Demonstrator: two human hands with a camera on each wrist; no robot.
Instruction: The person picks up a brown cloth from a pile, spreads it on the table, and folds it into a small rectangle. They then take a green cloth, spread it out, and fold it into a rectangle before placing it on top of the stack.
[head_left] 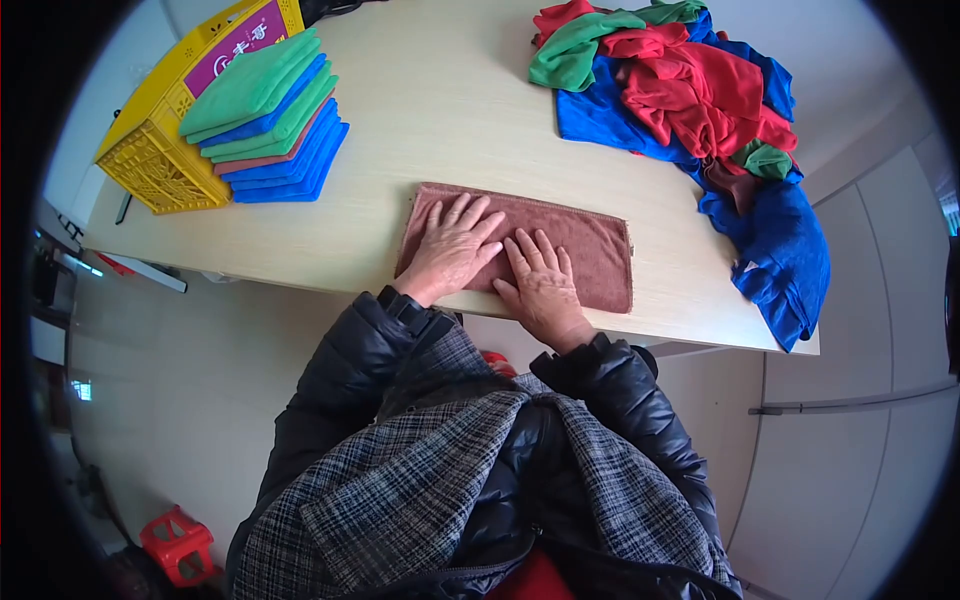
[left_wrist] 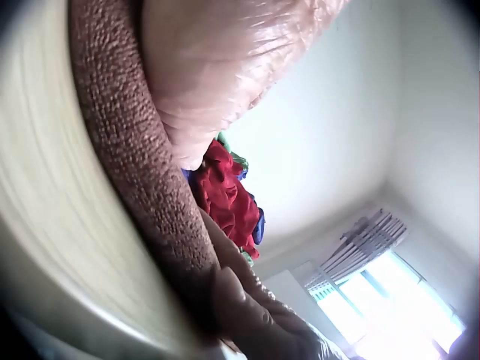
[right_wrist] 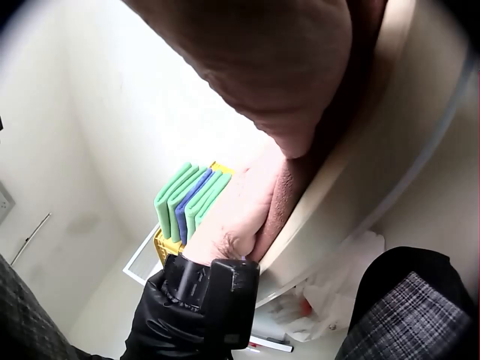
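A brown towel [head_left: 590,245], folded into a long rectangle, lies flat at the table's front edge. My left hand [head_left: 455,245] rests on its left part with the fingers spread. Beside it, my right hand [head_left: 545,285] presses on the towel's middle, fingers pointing away from me. In the left wrist view the towel [left_wrist: 142,157] shows as a thick folded edge under the palm. The right wrist view has the left hand [right_wrist: 240,210] lying on the cloth beyond the right palm.
Folded green, blue and brown towels [head_left: 265,110] are stacked at the left against a yellow plastic basket [head_left: 165,165]. A loose heap of red, blue and green cloths [head_left: 690,90] covers the back right, one blue cloth [head_left: 785,260] hanging over the edge. A red stool [head_left: 178,543] stands on the floor.
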